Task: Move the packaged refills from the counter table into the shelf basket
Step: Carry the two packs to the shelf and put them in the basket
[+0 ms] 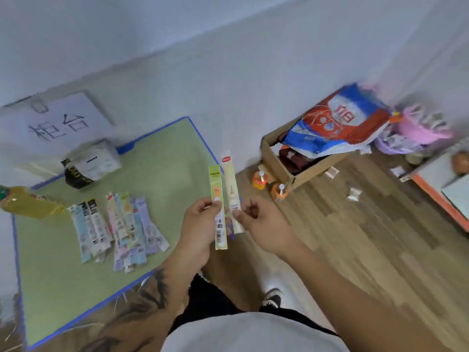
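My left hand (200,224) grips a long green refill pack (218,199), held upright over the right edge of the green counter table (165,168). Close beside it, my right hand (256,222) pinches a cream refill pack (232,189) by its lower part. Both packs stand nearly parallel and a little apart. On the table to the left lies a spread pile of several more refill packs (119,227) in pale blue, pink, green and lilac. No shelf basket shows in this view.
A yellow bottle (28,201) lies at the table's left edge, with a black pouch and white box (96,161) behind. A paper sign (61,120) leans on the wall. On the wooden floor stand a cardboard box (286,168), two orange bottles (269,184) and toys.
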A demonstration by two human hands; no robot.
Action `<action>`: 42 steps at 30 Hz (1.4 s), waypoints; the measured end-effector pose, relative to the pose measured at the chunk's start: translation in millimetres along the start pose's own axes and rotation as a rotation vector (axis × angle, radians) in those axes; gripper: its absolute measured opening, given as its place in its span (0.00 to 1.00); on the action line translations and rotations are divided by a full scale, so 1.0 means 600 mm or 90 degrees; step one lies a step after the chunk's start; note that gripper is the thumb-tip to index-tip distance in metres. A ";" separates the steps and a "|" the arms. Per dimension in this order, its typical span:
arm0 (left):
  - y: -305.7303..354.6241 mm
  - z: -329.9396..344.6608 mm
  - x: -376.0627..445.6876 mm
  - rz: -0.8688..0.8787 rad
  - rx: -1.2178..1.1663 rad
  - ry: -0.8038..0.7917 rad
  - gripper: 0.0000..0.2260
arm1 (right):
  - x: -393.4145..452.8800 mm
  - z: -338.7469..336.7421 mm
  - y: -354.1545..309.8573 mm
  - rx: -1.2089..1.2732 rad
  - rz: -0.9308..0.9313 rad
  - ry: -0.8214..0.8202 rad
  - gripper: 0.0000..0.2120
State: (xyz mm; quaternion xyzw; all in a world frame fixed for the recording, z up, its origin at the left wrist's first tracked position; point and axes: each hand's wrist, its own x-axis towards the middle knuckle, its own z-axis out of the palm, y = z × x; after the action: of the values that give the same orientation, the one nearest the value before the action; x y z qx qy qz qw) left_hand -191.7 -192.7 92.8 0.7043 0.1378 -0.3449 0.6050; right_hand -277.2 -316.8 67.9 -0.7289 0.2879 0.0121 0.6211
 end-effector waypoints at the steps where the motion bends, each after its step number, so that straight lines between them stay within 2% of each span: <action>1: -0.005 0.045 -0.017 0.002 0.004 -0.036 0.04 | -0.026 -0.045 0.011 0.014 0.005 0.027 0.07; 7: -0.023 0.300 -0.126 0.043 0.081 -0.230 0.05 | -0.179 -0.281 0.068 0.109 0.000 0.214 0.06; 13: -0.022 0.490 -0.204 0.088 0.211 -0.390 0.07 | -0.278 -0.437 0.122 0.236 -0.004 0.361 0.07; 17: -0.032 0.623 -0.222 0.095 0.287 -0.440 0.07 | -0.303 -0.534 0.154 0.317 -0.015 0.458 0.07; 21: -0.064 0.776 -0.224 0.056 0.310 -0.494 0.06 | -0.314 -0.650 0.193 0.334 -0.008 0.541 0.06; 30: -0.057 1.117 -0.229 -0.030 0.279 -0.554 0.05 | -0.297 -0.949 0.221 0.322 0.066 0.621 0.06; 42: -0.006 1.462 -0.298 0.049 0.256 -0.657 0.04 | -0.307 -1.260 0.234 0.360 0.037 0.776 0.05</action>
State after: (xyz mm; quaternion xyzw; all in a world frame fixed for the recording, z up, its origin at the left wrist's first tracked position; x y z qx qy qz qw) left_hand -603.6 -983.0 180.6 0.5501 -0.2707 -0.6426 0.4596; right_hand -748.8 -940.9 183.5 -0.4068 0.5984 -0.4607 0.5139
